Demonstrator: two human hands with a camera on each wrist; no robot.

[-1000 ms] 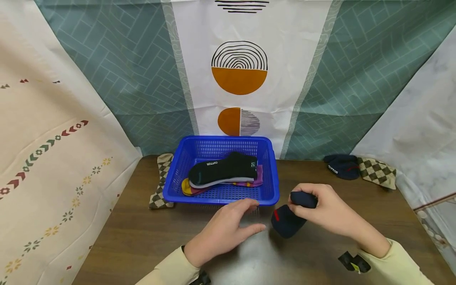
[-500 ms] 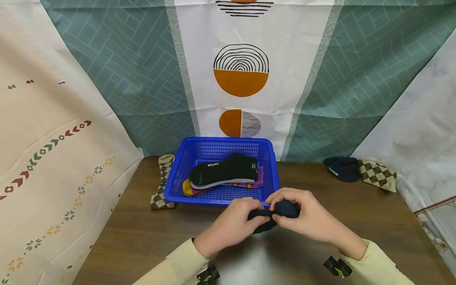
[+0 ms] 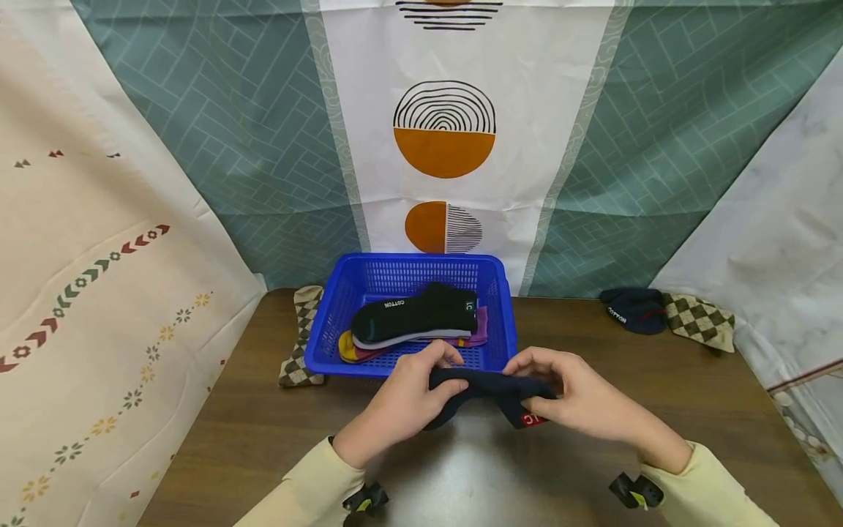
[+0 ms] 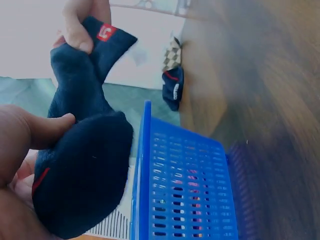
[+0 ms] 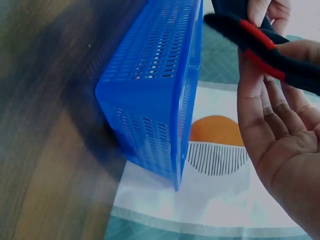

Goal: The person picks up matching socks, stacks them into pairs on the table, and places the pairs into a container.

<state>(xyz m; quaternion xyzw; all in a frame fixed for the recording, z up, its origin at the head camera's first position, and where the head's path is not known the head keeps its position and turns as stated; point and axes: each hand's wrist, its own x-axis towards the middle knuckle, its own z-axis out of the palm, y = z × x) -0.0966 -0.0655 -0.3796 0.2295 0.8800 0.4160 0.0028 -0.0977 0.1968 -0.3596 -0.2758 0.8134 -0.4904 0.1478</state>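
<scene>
A navy sock (image 3: 486, 382) is stretched sideways between both hands, above the table in front of the blue basket (image 3: 356, 367). My left hand (image 3: 407, 395) pinches it near the toe end, thumb on top. With thumb and fingers, my right hand (image 3: 582, 395) holds the cuff end, where a red label (image 3: 532, 419) shows. In the left wrist view the sock's rounded toe (image 4: 87, 180) hangs down past the left thumb. The right wrist view shows red patches on the cuff (image 5: 257, 35). Part of the sock is hidden behind the fingers.
Inside the basket lie a black sock (image 3: 411, 318) and others, purple and yellow, beneath it. An argyle sock (image 3: 301, 369) lies left of the basket. At the back right are another navy sock (image 3: 634, 310) and an argyle sock (image 3: 699, 322). Patterned cloth (image 3: 263, 146) hangs behind the table (image 3: 217, 439).
The left hand, earlier free, has taken hold of the navy sock. The bundled sock has been opened out lengthwise between the hands, and its label has come into view.
</scene>
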